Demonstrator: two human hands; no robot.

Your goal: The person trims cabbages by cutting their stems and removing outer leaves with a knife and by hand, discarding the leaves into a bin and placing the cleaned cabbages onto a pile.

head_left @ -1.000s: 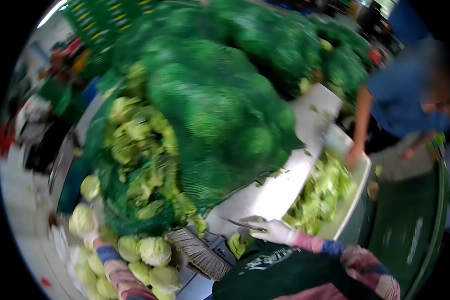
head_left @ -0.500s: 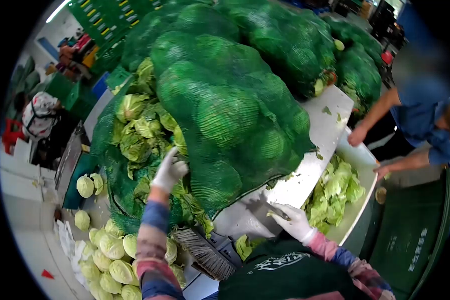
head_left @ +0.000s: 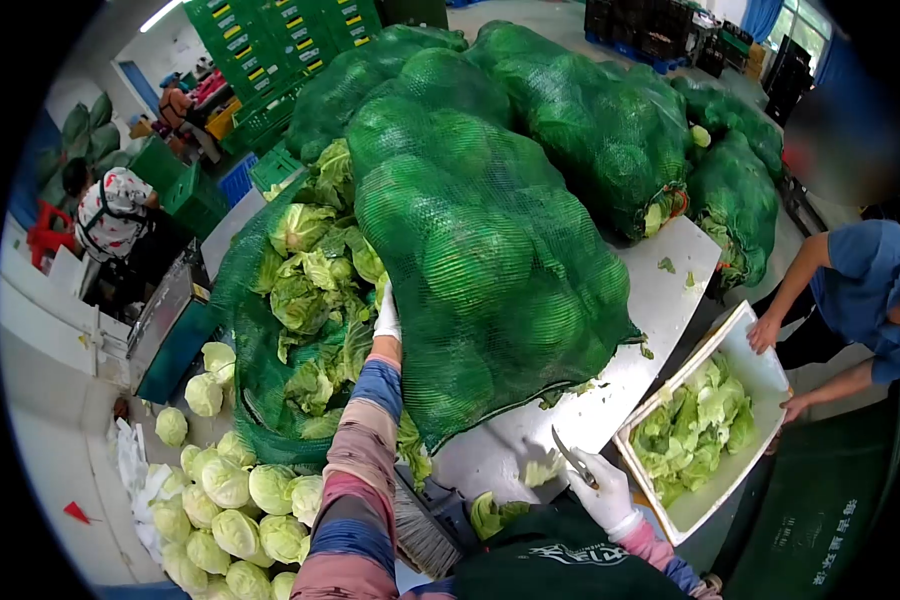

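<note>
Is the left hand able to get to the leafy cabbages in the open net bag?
Probably yes. The left hand already reaches among the loose cabbages, and the open net leaves them uncovered.

Netted sacks of cabbages (head_left: 490, 230) lie heaped on the worktop (head_left: 660, 290). Left of the heap, an opened sack (head_left: 300, 300) holds loose heads, and the left hand (head_left: 387, 318) reaches in between the two. Trimmed cabbages (head_left: 240, 500) lie below the opened sack. Right of the worktop sits a tub (head_left: 760, 375) holding leaves, near the right hand (head_left: 602, 492) with its knife (head_left: 570, 457).
</note>
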